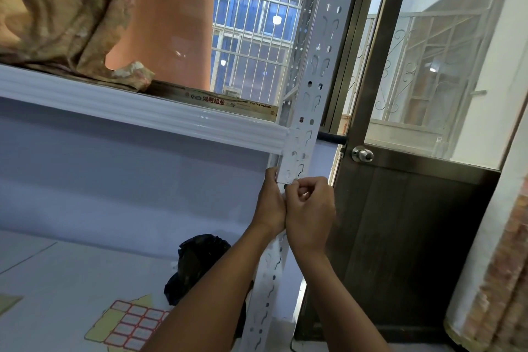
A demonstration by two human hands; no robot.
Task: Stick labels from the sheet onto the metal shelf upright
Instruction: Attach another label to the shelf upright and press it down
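A: Where are the hands?
B: Both are up against the white metal shelf upright [307, 111], just below the white shelf beam [143, 111]. The left hand [270, 203] presses its fingers on the upright's left edge, over a white label [287, 176] lying flat on the metal. The right hand [310, 213] is curled narrow, fingertips pinched at the label's lower edge; whether it holds anything I cannot tell.
A: And the label sheet?
B: The label sheet [134, 324], with red-bordered labels on yellow backing, lies on the lower shelf [57, 294], well apart from the hands, near a black bag [197, 260].
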